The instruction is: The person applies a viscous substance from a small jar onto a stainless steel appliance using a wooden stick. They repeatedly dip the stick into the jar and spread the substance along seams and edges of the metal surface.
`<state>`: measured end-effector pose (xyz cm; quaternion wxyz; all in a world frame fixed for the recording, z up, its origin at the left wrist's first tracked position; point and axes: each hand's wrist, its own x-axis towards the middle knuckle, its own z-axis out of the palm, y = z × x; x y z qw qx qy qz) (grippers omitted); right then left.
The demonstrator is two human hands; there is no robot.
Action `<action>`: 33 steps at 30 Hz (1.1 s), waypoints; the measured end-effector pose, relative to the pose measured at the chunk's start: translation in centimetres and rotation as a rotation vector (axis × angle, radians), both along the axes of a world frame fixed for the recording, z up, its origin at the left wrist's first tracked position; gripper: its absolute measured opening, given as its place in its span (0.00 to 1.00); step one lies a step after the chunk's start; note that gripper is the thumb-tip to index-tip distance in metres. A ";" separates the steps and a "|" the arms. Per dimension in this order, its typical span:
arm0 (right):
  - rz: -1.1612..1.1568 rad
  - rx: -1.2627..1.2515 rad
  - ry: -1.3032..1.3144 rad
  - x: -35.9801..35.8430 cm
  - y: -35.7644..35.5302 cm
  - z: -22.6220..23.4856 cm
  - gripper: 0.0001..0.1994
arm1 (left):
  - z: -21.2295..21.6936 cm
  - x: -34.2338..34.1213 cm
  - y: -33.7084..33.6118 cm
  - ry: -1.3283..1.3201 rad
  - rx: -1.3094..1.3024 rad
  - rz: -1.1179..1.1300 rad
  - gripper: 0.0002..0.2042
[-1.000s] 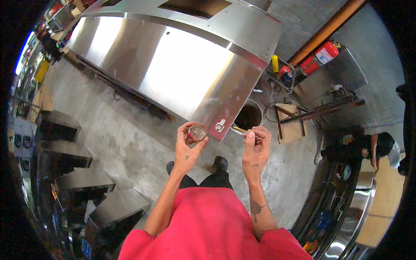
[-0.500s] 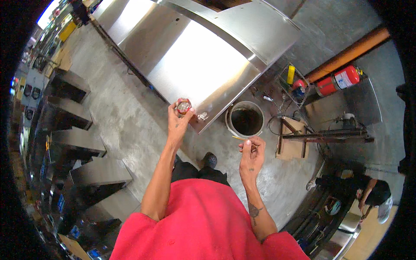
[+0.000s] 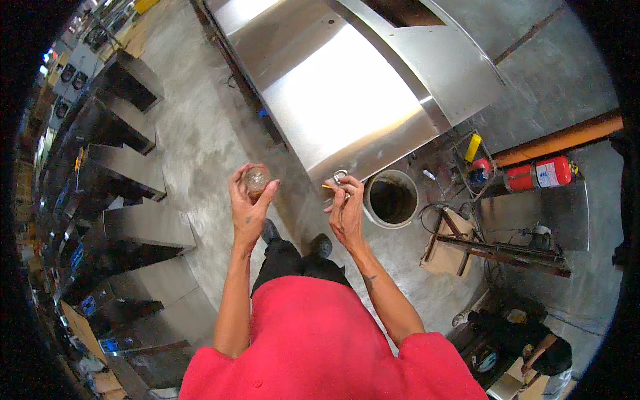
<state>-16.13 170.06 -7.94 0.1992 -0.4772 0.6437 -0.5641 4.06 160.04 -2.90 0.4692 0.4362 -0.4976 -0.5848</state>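
- Left hand (image 3: 249, 200) curls round a small clear jar (image 3: 257, 177), thumb and fingers against its sides.
- Right hand (image 3: 348, 215) pinches a thin yellow stick (image 3: 327, 187) near the steel panel's (image 3: 347, 93) corner.
- The stick's long axis runs roughly sideways, tip leftward toward the jar, well apart.

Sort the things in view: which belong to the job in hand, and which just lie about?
Job in hand: jar, in the left hand; yellow stick, in the right hand; probably the metal panel.

Just lying about, it seems: fire extinguisher, brown board.
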 end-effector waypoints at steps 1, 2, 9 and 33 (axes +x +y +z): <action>0.008 0.019 0.133 -0.7 -0.5 -0.9 0.11 | -0.2 1.1 0.5 -0.010 0.009 0.017 0.32; 0.017 0.012 0.195 -0.9 -0.6 -1.6 0.11 | -0.4 2.2 1.1 -0.010 0.037 0.035 0.33; 0.078 0.039 0.159 -0.2 -0.1 -1.1 0.09 | -2.1 6.0 3.3 -0.001 0.100 0.111 0.33; 0.146 -0.039 0.556 -4.2 -2.0 -1.5 0.10 | -1.8 4.6 7.1 -0.045 0.037 0.017 0.34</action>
